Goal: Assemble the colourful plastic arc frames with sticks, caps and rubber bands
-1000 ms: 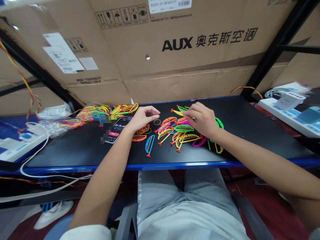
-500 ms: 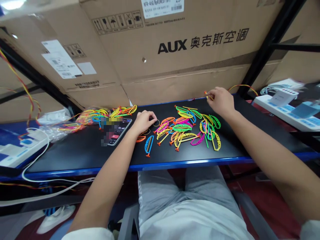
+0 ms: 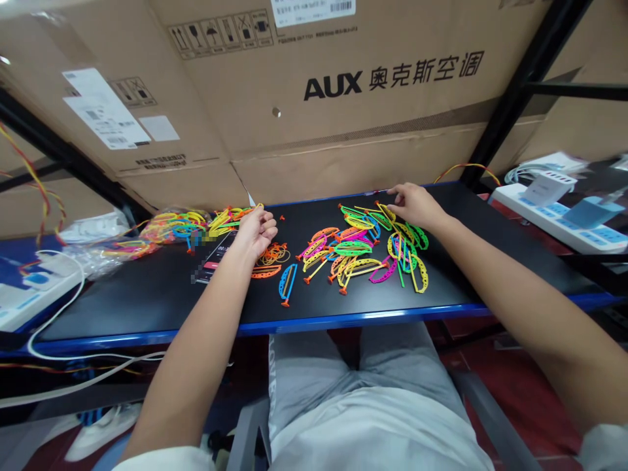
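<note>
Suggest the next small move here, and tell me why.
Probably lower the left hand to the rubber bands: they lie just beside its curled fingers, seemingly within easy reach, while the right hand is at the far side of the bows. Whether the left hand holds anything is hidden.

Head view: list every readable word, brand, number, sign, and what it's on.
"AUX 奥克斯空调": on the cardboard box.
Handling icons, including up arrows, a glass and an umbrella: same box.
"00:": on the phone screen, following digits not readable.
Too small or blurred: top label, cut off by the frame; left labels; small print on the box; lettering down the trousers.
</note>
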The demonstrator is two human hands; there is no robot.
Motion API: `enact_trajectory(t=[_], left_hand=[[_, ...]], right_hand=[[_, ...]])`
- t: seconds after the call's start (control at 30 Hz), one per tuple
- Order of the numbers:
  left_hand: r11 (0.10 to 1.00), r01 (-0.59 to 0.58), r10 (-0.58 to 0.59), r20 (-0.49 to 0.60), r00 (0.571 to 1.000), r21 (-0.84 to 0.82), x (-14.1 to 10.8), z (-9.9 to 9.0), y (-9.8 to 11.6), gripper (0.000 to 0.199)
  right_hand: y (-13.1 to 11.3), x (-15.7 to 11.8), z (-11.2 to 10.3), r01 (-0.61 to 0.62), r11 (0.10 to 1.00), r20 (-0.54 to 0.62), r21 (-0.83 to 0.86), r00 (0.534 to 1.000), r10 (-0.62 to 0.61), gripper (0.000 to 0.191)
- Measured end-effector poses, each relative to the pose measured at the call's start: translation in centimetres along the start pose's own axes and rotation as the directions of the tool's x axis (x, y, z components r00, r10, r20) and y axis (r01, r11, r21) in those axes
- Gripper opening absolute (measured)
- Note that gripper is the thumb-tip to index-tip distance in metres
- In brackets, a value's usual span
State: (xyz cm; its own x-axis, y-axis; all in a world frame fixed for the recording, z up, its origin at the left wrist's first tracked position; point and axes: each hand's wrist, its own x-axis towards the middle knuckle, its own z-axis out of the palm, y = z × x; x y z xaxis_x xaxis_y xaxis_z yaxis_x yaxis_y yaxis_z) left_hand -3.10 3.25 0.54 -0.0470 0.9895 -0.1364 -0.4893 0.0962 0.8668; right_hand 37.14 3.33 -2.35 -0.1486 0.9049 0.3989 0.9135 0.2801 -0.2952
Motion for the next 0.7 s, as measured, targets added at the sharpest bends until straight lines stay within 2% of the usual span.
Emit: enact_trajectory(t=[0.1, 0.23, 0.4, 0.47, 0.63, 0.7], left_hand=[[1.0, -0.024, 0.024, -0.025, 0.999, 0.009, -0.2, 0.0, 0.2, 0.033], [0.987, -0.156, 0.157, -0.052, 0.986, 0.022, -0.7, 0.5, 0.5, 0.026], [0.95, -0.311, 0.309, 0.05, 0.95, 0.026, -1.2, 0.9, 0.4, 0.034], [0.938, -0.343, 0.337, 0.099, 0.936, 0.043, -1.2, 0.8, 0.3, 0.041], [0.928, -0.362, 0.341, 0.19, 0.921, 0.089, -1.1, 0.4, 0.1, 0.077], [0.928, -0.356, 0.329, 0.21, 0.921, 0.106, -1.1, 0.5, 0.0, 0.082]], right_hand=[[0.1, 0.0, 0.3, 0.001, 1.0, -0.004, 0.032, 1.0, -0.001, 0.034], [-0.1, -0.1, 0.4, 0.005, 0.998, -0.002, 0.065, 1.0, -0.005, 0.029], [-0.4, -0.1, 0.2, 0.0, 0.995, -0.032, 0.099, 0.999, 0.003, 0.025], [-0.5, -0.1, 0.1, 0.0, 0.994, -0.042, 0.109, 0.999, 0.004, 0.025], [-1.0, -0.2, -0.1, 0.0, 0.991, -0.083, 0.136, 0.996, 0.011, 0.026], [-1.3, -0.3, -0.3, 0.001, 0.989, -0.097, 0.149, 0.995, 0.014, 0.025]])
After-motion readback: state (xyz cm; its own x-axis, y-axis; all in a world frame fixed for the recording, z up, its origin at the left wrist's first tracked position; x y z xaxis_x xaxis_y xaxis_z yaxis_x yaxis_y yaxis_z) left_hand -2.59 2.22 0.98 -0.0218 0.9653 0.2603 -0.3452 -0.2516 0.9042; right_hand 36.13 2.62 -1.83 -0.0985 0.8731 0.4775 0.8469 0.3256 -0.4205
